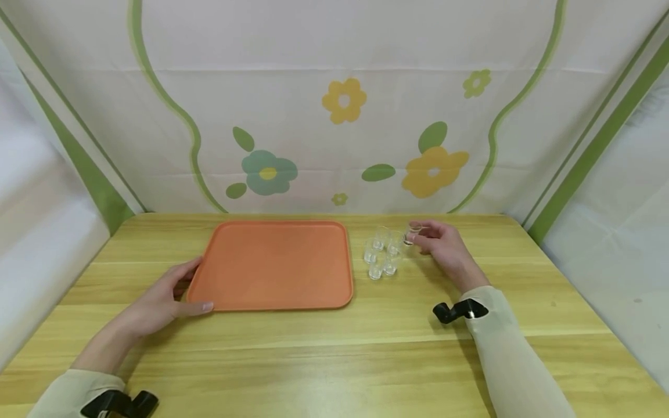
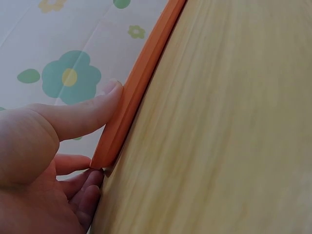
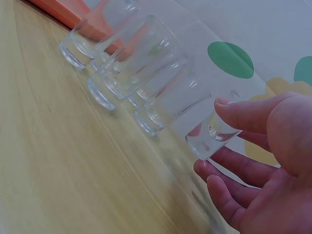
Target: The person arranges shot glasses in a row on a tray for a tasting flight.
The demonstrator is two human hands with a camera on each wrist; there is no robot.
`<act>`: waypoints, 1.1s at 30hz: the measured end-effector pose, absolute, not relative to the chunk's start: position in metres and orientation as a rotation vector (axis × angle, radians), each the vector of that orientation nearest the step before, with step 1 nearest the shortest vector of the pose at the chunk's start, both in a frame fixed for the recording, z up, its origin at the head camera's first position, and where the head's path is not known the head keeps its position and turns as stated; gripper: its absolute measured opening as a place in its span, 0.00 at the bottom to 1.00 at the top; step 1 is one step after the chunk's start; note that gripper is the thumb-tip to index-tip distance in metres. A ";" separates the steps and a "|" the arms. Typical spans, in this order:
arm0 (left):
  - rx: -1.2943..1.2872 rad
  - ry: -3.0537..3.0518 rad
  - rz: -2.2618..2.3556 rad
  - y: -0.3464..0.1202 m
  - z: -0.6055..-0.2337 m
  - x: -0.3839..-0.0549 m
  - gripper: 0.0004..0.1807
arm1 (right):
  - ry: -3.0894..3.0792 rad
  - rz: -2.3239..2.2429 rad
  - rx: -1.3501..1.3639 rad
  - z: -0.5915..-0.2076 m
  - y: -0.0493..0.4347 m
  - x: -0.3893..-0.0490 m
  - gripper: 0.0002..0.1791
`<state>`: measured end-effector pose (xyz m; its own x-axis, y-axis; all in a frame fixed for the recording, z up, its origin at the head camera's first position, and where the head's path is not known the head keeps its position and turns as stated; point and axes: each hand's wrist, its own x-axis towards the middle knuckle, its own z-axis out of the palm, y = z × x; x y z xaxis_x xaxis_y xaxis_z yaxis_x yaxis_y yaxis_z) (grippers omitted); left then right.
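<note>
An orange rectangular tray lies flat on the wooden table. My left hand holds its near left corner; in the left wrist view the thumb presses the rim and the other fingers are at the edge below. My right hand pinches a small clear shot glass between thumb and fingers. In the right wrist view, this shot glass appears raised off the table. Left of it, several similar shot glasses stand upright in a close group, just right of the tray.
The wooden table ends at a white cloth backdrop with printed flowers. White cloth walls also stand at the left and right. Both wrists carry black camera mounts over light sleeves.
</note>
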<state>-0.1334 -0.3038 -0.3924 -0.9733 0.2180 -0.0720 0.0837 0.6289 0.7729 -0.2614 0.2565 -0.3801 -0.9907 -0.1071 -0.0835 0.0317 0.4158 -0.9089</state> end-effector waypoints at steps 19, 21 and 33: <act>0.255 2.674 1.252 -0.307 -0.395 -0.134 0.57 | 2.641 -1.728 -0.115 -0.362 0.251 -0.259 0.29; 0.250 2.670 1.256 -0.308 -0.395 -0.134 0.57 | 2.652 -1.734 -0.130 -0.358 0.249 -0.258 0.30; 0.263 2.693 1.238 -0.308 -0.398 -0.135 0.57 | 2.649 -1.816 -0.242 -0.344 0.231 -0.247 0.27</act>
<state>-0.1348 -0.3081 -0.3976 -0.9708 0.2275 -0.0764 0.0902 0.6406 0.7626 -0.2470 0.2307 -0.3442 -0.9856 -0.0788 0.1494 -0.1678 0.3541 -0.9200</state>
